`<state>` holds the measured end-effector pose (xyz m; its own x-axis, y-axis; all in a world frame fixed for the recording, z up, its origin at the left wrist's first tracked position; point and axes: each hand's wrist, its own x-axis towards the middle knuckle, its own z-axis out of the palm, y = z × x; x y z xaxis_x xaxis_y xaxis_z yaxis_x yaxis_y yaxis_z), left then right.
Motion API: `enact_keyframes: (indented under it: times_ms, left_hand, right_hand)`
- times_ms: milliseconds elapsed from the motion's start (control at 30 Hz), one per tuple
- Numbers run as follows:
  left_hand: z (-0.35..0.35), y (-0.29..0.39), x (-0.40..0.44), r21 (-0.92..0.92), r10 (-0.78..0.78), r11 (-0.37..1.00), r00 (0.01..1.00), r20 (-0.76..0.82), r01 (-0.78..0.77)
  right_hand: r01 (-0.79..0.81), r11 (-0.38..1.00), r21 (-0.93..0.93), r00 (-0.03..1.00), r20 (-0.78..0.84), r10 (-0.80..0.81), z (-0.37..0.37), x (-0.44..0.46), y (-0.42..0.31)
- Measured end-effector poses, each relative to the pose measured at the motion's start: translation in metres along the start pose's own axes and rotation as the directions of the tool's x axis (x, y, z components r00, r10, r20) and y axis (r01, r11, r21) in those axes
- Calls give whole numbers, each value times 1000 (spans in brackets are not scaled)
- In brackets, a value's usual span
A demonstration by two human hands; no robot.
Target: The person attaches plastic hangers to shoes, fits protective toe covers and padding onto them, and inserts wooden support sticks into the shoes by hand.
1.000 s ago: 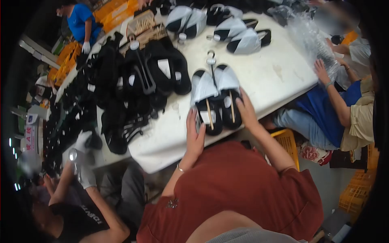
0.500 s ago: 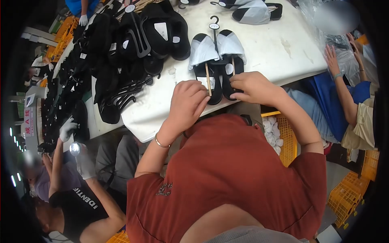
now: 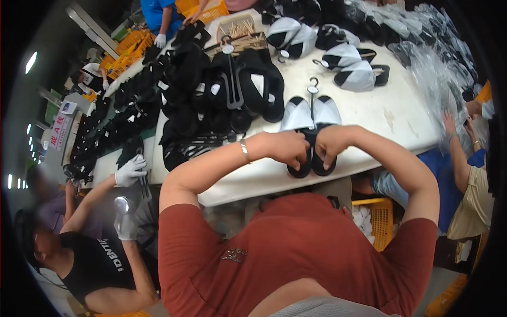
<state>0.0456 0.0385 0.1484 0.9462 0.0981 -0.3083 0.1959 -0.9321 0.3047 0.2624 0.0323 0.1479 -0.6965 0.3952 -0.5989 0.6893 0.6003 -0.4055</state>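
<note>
A pair of black open-back slippers lies on the white table with the heels toward me. Thin white wrapping covers their toes, and a black hanger with a round label joins them. My left hand reaches over the left slipper, its fingers curled down and closed at the heel. On the other slipper, my right hand is likewise closed, thumb and fingers pointing down at the insole. What the fingertips hold, if anything, is hidden. The wooden sticks seen earlier inside the slippers are out of sight behind my hands.
Black slippers on hangers are piled to the left, near wooden sticks. Wrapped slippers lie farther back. Plastic bags cover the right side. Co-workers stand on both sides; one at left wears white gloves.
The view has shifted, showing more of the table. My hands have moved inward over the slippers' heels, fingers now pointing down, and the two wooden sticks are no longer visible.
</note>
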Motion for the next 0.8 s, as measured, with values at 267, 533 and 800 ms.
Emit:
enact_keyframes:
  times_ms: [267,533,800]
  left_hand:
    - [4,-11,13,-83,62,995,998,14,-61]
    - [27,14,-28,86,106,994,882,-460,-75]
    - [-4,67,-58,-362,-340,917,145,-929,-170]
  right_hand:
    - [115,985,128,981,-173,-92,32,-1,27]
    - [227,955,190,843,-529,-95,-8,-49,-4]
    - [576,795,193,338,-941,-16,33,-49,-64]
